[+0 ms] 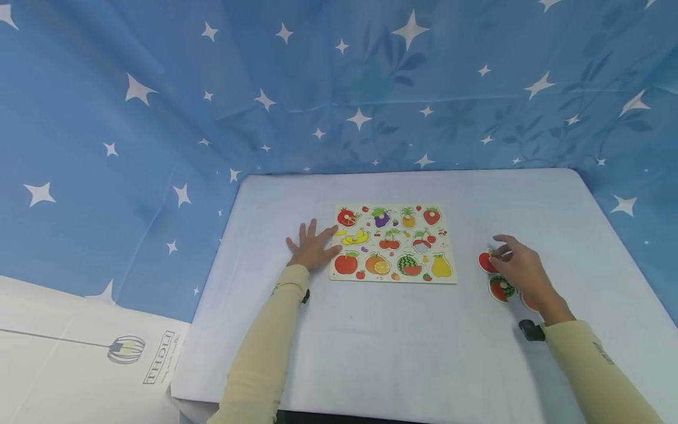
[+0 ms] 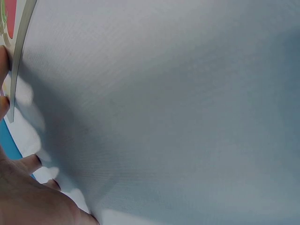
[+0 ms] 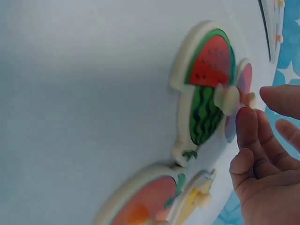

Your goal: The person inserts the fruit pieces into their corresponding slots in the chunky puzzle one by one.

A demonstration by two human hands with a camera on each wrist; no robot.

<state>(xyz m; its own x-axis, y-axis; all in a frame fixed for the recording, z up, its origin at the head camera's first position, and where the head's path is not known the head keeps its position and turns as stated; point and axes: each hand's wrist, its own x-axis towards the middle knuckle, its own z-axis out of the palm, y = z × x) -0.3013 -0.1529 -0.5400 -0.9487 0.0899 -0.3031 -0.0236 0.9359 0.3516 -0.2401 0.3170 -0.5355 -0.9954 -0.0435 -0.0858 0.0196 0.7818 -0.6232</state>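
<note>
A fruit puzzle board [image 1: 393,281] lies flat on the white-covered table, with pictures of an apple, bananas, a pear and other fruit. My left hand [image 1: 311,247] rests at its left edge, fingers spread, two of them touching the border. In the left wrist view the board's corner [image 2: 18,56] shows beside those fingers. My right hand [image 1: 521,272] is over loose knobbed puzzle pieces right of the board. Its thumb and fingertips stand apart around the knob [image 3: 248,99] of a red piece [image 1: 486,263]. A watermelon piece [image 1: 500,288] lies just nearer; whether the fingers touch the knob is unclear.
Another reddish piece [image 1: 529,302] is partly hidden under my right wrist. In the right wrist view, a yellow piece [image 3: 190,204] lies beside a reddish one [image 3: 145,201]. A blue star-patterned curtain [image 1: 360,76] hangs behind the table [image 1: 371,353].
</note>
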